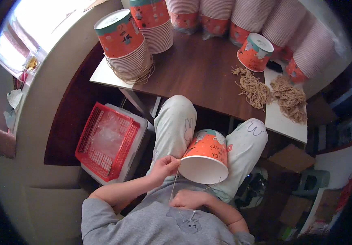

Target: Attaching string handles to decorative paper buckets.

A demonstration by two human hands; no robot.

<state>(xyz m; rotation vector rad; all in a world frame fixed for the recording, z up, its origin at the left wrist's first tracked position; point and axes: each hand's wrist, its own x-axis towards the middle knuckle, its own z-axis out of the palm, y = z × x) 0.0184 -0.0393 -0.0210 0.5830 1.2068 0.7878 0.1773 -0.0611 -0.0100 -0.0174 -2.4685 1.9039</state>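
Observation:
An orange paper bucket with a green base band lies tilted between my knees, its white open mouth toward me. My left hand is closed in a pinch at the left of its rim, where a thin beige cord meets the bucket. From there the cord runs down to my right hand, closed on it close to my shirt. Another stretch of cord reaches from the right hand to the right side of the rim. The fingertips of my right hand are mostly hidden.
On the brown table stand nested bucket stacks, one draped with cord loops, and a single upturned bucket. Two heaps of beige cord lie at the right. A red basket sits left of my legs.

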